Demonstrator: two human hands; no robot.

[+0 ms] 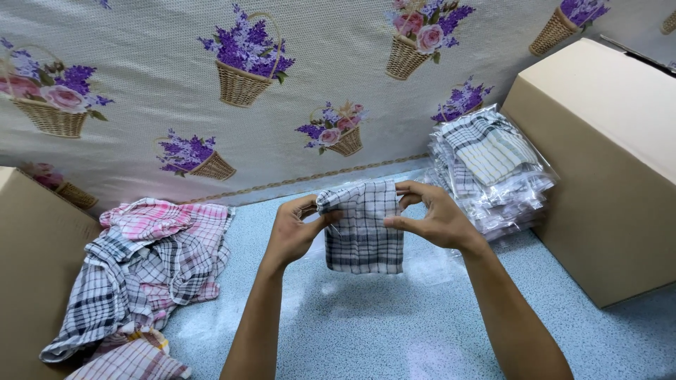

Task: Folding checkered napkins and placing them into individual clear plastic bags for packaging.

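Head view: folded grey-checked cloth [362,229]

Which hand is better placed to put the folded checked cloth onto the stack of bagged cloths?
The right hand, probably. It already grips the folded checked cloth, and the stack of bagged cloths lies on its side, while the left hand is farther away.

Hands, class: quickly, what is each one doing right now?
Left hand: closed on the folded checked cloth.
Right hand: closed on the same cloth.

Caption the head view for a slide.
Both hands, left hand and right hand, hold a folded black-and-white checked cloth above a blue table.
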